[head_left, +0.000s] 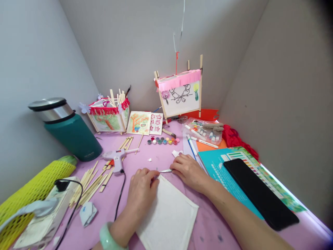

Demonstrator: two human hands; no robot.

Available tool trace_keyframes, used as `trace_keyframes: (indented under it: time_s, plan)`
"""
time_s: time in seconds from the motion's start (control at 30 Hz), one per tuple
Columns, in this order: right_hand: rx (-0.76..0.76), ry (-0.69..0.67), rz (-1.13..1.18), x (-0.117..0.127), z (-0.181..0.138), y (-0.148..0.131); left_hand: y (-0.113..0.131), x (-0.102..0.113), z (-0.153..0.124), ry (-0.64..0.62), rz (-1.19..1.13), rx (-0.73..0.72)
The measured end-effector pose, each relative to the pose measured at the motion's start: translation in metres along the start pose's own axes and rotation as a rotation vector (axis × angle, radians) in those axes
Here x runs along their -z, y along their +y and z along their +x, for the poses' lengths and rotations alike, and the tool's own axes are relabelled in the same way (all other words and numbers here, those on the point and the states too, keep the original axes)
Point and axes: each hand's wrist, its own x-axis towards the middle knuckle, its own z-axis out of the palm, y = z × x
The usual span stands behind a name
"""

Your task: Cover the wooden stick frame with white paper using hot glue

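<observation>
Main hazard: the slim silver blade (pixel 165 170) points at the fingertips of the left hand (pixel 142 186), so a slip could nick skin or tear the white square panel (pixel 170 217); secondary — the black cord (pixel 122 190), if snagged by that forearm, could drag the hot-glue gun (pixel 118 158). Panel lies between the forearms on the purple tabletop (pixel 161 156). Left hand palm down, thumb and forefinger apparently pinching the panel's far corner; right hand (pixel 187 170) angled inward — fingers clamped on the blade.
</observation>
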Motion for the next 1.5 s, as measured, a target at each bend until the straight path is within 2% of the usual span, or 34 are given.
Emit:
trace_keyframes:
  time_s: [0.33, 0.6, 0.73, 0.97, 1.5]
  plan:
    - [-0.003, 0.005, 0.004, -0.001, 0.0, 0.001, 0.006, 0.007, -0.002, -0.05, 0.116, -0.058]
    - [-0.014, 0.016, 0.004, -0.004, 0.001, 0.002, 0.004, 0.0, -0.005, -0.029, 0.191, -0.117]
    - [-0.009, 0.018, 0.017, -0.002, -0.002, 0.002, 0.002, -0.004, -0.006, -0.013, 0.091, -0.118]
    - [0.003, -0.017, 0.078, 0.002, -0.006, 0.001, -0.001, -0.004, -0.004, 0.043, -0.035, -0.021]
    - [0.018, -0.032, 0.069, 0.004, -0.004, -0.004, 0.0, -0.006, -0.001, 0.058, -0.111, -0.023]
